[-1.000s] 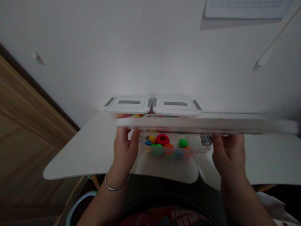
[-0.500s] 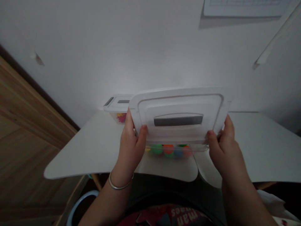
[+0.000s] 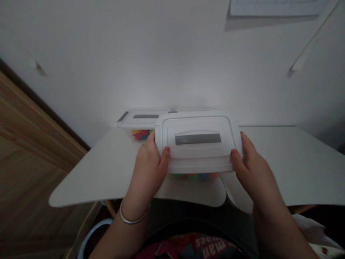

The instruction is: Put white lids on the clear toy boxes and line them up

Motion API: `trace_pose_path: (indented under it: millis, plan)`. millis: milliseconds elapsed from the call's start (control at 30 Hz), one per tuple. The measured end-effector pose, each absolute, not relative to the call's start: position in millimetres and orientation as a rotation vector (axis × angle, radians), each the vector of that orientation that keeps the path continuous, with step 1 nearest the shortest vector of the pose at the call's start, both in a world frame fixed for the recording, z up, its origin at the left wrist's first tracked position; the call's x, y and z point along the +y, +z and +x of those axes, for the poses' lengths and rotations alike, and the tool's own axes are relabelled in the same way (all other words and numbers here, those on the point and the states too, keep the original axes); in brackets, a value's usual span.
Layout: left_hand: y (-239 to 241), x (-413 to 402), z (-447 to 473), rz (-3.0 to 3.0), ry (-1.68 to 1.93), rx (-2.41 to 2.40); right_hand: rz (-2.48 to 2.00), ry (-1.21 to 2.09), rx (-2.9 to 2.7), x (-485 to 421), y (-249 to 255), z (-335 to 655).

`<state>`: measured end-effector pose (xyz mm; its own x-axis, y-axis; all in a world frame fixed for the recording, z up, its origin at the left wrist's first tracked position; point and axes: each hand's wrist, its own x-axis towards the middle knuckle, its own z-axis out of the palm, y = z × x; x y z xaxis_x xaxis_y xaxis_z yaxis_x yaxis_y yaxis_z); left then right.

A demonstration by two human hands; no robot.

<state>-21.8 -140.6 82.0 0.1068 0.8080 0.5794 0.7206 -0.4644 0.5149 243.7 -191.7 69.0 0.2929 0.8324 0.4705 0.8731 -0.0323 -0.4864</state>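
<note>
My left hand (image 3: pixel 151 163) grips the left end of a white plastic lid (image 3: pixel 198 150) with a grey handle set in it. At the other end my right hand (image 3: pixel 250 169) is closed on the lid, thumb on top and fingers round the edge. Beneath the lid's front edge a strip of colourful balls (image 3: pixel 203 176) shows through a clear box. Most of that box is hidden under the lid, and I cannot tell whether the lid rests fully on its rim.
Behind on the left, a lidded clear box (image 3: pixel 142 124) with colourful pieces stands against the wall (image 3: pixel 172 54). Another white lid (image 3: pixel 195 109) shows partly beside it. The white table (image 3: pixel 102 172) has a curved front edge. A wooden panel (image 3: pixel 32 144) borders the left side.
The lid has come down and tilted flatter over the box of balls, hiding more of them. Both hands moved with it, the right one slightly inward. The second lid behind has come into sight.
</note>
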Motion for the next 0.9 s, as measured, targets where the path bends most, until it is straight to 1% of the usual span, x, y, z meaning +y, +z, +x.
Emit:
trace_pose_path:
  millis: [133,367,467,800,900]
  plan:
    - [80.7,-140.2,-22.4,2.259,1.115,1.680,-1.958,-0.053,-1.553,-189.4,68.1,245.0]
    - [86.6,-140.7,-22.3,2.233,1.030,1.695,-2.046,-0.307,-1.654,-188.4,72.5,245.7]
    - [85.8,-140.3,-21.6,2.207,0.998,1.752,-2.098,-0.364,-1.682,-188.0,73.2,244.2]
    - [81.7,-130.8,-25.5,2.214,0.996,1.724,-2.142,-0.299,-1.731,-179.3,67.7,250.9]
    - [81.6,-127.0,-27.6,2.204,0.952,1.701,-2.066,-0.286,-1.739,-175.4,65.3,252.1]
